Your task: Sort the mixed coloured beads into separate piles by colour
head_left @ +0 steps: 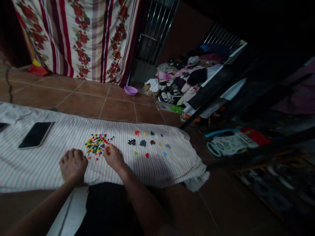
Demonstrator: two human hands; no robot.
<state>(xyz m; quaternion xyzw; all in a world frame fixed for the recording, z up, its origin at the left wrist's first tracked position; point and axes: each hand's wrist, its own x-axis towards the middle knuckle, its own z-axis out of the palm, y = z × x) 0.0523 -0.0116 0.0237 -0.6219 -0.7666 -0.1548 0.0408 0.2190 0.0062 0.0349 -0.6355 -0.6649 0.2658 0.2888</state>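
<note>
A mixed pile of small colourful pieces, bead-like in size (94, 145), lies on the striped cloth (56, 137). At the pile's right edge is my right hand (113, 156), its thumb and fingers pinched together; whatever sits between the fingertips is too small to make out. My left hand (73, 164) rests on the cloth just left of the pile, fingers curled in and nothing visible in them. Right of the pile are little single-colour groups, among them black pieces (132, 142), grey pieces (143, 143), orange pieces (136, 132), red pieces (147, 155) and light blue pieces (164, 154).
A dark-screened phone (36, 135) lies at the left of the cloth. Beyond, a purple basin (131, 90) stands on the tiled floor before a flowered curtain (83, 39). Heaped clothes (182, 77) are at the back right, and a rack's dark bars cross the right side.
</note>
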